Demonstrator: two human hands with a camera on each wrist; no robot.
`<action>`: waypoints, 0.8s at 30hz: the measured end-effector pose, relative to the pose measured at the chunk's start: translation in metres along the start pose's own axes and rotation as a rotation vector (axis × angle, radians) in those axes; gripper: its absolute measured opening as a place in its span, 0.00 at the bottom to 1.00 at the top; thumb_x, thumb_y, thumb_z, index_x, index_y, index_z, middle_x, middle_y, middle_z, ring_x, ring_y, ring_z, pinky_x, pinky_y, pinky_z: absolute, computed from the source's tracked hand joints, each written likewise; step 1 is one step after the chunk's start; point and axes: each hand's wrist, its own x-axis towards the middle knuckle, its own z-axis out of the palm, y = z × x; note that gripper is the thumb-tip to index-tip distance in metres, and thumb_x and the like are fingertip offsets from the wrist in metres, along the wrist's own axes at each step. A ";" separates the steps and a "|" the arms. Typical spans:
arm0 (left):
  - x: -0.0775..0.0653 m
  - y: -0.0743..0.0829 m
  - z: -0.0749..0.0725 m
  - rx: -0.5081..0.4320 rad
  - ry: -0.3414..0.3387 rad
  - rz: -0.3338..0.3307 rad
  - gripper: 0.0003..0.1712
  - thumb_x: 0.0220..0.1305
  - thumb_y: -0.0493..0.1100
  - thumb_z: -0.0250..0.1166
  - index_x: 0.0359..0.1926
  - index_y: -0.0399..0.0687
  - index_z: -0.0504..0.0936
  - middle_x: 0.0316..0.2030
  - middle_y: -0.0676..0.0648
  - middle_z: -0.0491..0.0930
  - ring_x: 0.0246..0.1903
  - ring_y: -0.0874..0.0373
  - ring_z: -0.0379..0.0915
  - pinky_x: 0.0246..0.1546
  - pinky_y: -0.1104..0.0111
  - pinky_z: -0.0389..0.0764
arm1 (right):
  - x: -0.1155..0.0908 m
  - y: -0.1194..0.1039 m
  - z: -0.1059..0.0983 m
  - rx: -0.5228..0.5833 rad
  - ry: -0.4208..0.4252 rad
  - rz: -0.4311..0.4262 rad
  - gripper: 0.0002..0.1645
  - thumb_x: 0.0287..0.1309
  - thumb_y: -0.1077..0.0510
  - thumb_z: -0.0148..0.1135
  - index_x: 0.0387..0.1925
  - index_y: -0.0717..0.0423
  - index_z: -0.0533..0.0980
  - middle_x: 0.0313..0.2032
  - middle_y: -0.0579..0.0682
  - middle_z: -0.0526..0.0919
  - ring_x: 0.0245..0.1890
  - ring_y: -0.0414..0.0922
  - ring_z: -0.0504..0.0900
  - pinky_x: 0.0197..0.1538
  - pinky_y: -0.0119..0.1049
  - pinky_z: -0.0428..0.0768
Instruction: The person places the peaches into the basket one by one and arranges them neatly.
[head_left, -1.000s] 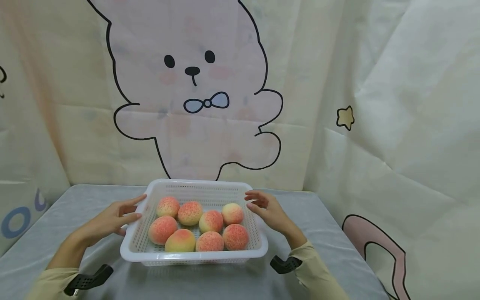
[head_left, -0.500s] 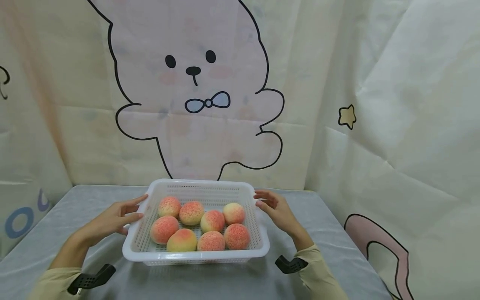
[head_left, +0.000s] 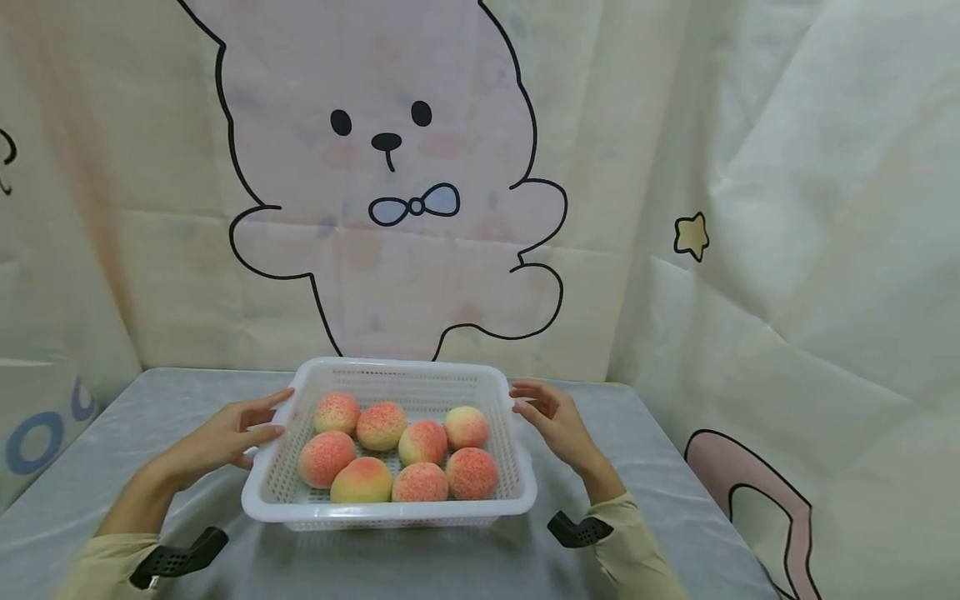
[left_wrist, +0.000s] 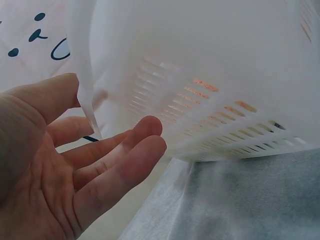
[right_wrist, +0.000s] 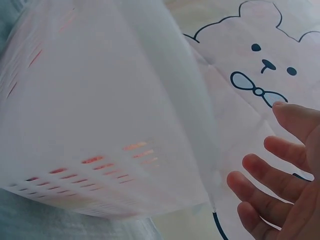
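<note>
A white plastic basket [head_left: 390,512] with perforated walls stands on the table, holding several pink-yellow peaches [head_left: 362,481]. At its left end my left hand [head_left: 213,442] grips the rim. In the left wrist view, the thumb of this hand [left_wrist: 75,160] lies at the rim's edge, while fingers reach under it beside the slotted wall [left_wrist: 200,45]. My right hand [head_left: 558,429] hovers by the right rim, fingers loosely bent. The right wrist view shows a narrow gap between that hand [right_wrist: 285,175] and the basket [right_wrist: 90,100]; nothing is held.
A grey cloth covers the table [head_left: 420,567]. Directly behind it hangs a curtain [head_left: 585,325] printed with a large cartoon bear, and curtains also close off both sides. Each wrist wears a black band-like device, such as the one on the right [head_left: 581,531].
My right hand has drawn back to the right, off the basket's right rim. The left hand, basket and peaches stay essentially where they were.
</note>
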 end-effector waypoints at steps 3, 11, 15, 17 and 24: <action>-0.001 0.001 0.000 -0.001 0.007 0.002 0.47 0.72 0.52 0.60 0.81 0.46 0.45 0.73 0.23 0.57 0.54 0.45 0.80 0.39 0.51 0.88 | 0.000 0.000 0.000 -0.005 0.011 0.009 0.22 0.71 0.61 0.58 0.63 0.66 0.73 0.57 0.71 0.80 0.52 0.65 0.83 0.54 0.26 0.81; -0.004 0.003 0.002 0.018 0.024 -0.002 0.48 0.71 0.53 0.61 0.81 0.47 0.45 0.74 0.24 0.54 0.57 0.39 0.79 0.39 0.52 0.88 | -0.004 -0.001 -0.001 -0.010 0.012 0.011 0.23 0.71 0.62 0.58 0.63 0.68 0.72 0.56 0.72 0.79 0.52 0.66 0.82 0.53 0.26 0.81; -0.006 0.003 0.001 0.026 0.033 -0.005 0.48 0.71 0.54 0.62 0.81 0.46 0.46 0.74 0.24 0.53 0.58 0.36 0.78 0.38 0.53 0.89 | -0.004 -0.003 -0.002 -0.014 0.015 0.005 0.22 0.71 0.63 0.58 0.62 0.66 0.73 0.56 0.72 0.79 0.54 0.67 0.82 0.53 0.26 0.81; -0.007 0.004 0.000 0.031 0.035 -0.005 0.48 0.71 0.53 0.62 0.81 0.46 0.46 0.74 0.24 0.53 0.58 0.36 0.77 0.38 0.53 0.89 | -0.004 -0.003 -0.002 -0.012 0.019 0.007 0.22 0.70 0.63 0.59 0.62 0.66 0.73 0.56 0.72 0.80 0.55 0.68 0.81 0.53 0.26 0.81; -0.009 0.006 -0.002 0.051 0.034 0.008 0.46 0.73 0.52 0.59 0.80 0.41 0.46 0.73 0.21 0.55 0.58 0.33 0.77 0.37 0.53 0.89 | -0.003 -0.002 -0.002 -0.032 0.023 0.035 0.23 0.69 0.61 0.60 0.62 0.65 0.73 0.57 0.72 0.79 0.57 0.69 0.80 0.53 0.25 0.80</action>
